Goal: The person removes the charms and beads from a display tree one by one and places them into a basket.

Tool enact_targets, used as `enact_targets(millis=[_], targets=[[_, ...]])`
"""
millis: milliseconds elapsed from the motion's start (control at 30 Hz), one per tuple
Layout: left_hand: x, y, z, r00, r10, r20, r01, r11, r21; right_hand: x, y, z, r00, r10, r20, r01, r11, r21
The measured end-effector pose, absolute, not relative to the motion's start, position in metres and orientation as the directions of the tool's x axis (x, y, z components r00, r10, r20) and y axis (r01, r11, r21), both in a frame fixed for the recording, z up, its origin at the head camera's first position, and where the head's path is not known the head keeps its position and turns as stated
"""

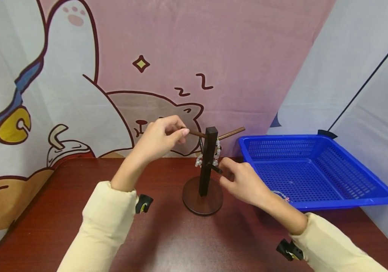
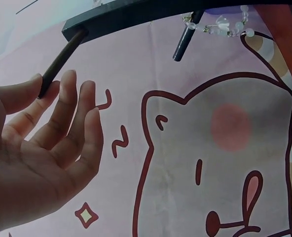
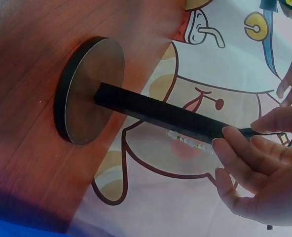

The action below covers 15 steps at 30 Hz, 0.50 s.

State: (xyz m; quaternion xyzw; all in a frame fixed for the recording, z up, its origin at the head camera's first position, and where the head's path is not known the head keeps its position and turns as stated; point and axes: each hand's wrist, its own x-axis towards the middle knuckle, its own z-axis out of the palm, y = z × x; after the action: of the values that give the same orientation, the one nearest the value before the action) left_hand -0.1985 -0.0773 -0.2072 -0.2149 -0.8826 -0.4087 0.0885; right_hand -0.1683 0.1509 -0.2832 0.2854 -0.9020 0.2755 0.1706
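A dark wooden jewelry stand [image 1: 208, 162] with a round base [image 1: 202, 206] stands upright on the table, pegs sticking out of its post. My left hand [image 1: 161, 138] pinches the end of an upper peg [image 2: 62, 59] between thumb and index finger, the other fingers spread loosely. Beside the post, my right hand [image 1: 243, 181] has loosely bent fingers and thumb either side of a lower peg's tip [image 1: 217, 169], with a gap between them. Clear and pinkish beaded strings [image 1: 199, 160] hang at the post; beads [image 2: 225, 27] also show by a peg in the left wrist view.
To the right sits a blue perforated basket [image 1: 316, 206] with a beaded bracelet [image 1: 281, 195] near its front left corner. A pink and white cartoon cloth [image 1: 241, 56] hangs behind the reddish-brown table [image 1: 167, 238].
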Motion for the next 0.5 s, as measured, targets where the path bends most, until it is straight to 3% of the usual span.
enact_targets(millis=[500], targets=[[-0.198, -0.078, -0.208, -0.894, 0.296, 0.338, 0.449, 0.576, 0.683, -0.181, 0.158, -0.27, -0.795, -0.4, 0.455, -0.593, 0.669, -0.448]])
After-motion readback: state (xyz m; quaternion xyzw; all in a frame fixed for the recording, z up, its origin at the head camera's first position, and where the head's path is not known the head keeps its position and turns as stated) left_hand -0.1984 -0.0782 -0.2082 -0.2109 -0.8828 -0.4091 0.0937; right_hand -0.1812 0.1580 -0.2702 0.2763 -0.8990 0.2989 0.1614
